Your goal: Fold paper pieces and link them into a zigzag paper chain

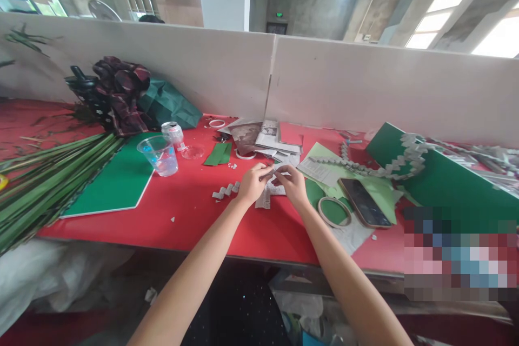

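Pinched narrowly between the fingertips of the left hand [252, 185] and the right hand [295, 188] is a printed paper strip [263, 200], at the grip's centre and just above the table [194, 216]. Its ends spread below and to the right of the fingers; the part inside the pinch is too small and covered to make out. It should handle as very light, soft and dry, easy to crease and quick to tear if tugged, so the best hold is a light pinch on the flat, layered middle, not a loose end. The hands face each other, fingers curled inward and almost meeting; both forearms reach forward from the body and converge.

Just left of the grip lies a short zigzag chain [226, 191]. Beyond it are papers [270, 143] and, farther left, green strips [219, 153]. Right of it are a ring [332, 225] and phone [363, 203]; well left, a clear cup [165, 165] beside a can [173, 134].
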Tool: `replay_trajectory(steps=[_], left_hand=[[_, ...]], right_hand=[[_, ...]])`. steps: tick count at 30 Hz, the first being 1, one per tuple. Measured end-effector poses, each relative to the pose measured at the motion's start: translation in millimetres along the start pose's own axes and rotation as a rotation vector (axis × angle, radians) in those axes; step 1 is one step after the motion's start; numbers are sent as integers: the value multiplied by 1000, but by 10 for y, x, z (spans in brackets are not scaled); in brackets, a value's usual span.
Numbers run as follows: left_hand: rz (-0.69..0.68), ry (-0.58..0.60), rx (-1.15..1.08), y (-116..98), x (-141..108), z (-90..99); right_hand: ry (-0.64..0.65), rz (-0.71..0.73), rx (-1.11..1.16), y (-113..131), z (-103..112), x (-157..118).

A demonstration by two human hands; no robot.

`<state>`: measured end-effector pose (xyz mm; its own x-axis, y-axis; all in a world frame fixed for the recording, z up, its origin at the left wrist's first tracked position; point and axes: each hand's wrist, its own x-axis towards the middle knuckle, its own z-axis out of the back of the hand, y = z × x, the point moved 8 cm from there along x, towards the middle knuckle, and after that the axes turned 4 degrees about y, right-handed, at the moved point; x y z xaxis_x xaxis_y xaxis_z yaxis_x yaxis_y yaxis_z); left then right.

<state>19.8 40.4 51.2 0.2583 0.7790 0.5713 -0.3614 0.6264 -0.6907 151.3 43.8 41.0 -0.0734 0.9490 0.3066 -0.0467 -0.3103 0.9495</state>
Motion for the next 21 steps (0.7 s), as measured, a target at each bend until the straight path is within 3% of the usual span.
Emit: replay_trajectory(steps=[5,13,21], left_hand=[[15,-18,-29,-17,5,25],[169,-123,-213,67,28,105],[31,-82,9,-45,0,66]], right_hand=[[22,33,26,39,-15,-1],[-10,116,-83,144,14,-13],[-17,40,-61,20,29,30]])
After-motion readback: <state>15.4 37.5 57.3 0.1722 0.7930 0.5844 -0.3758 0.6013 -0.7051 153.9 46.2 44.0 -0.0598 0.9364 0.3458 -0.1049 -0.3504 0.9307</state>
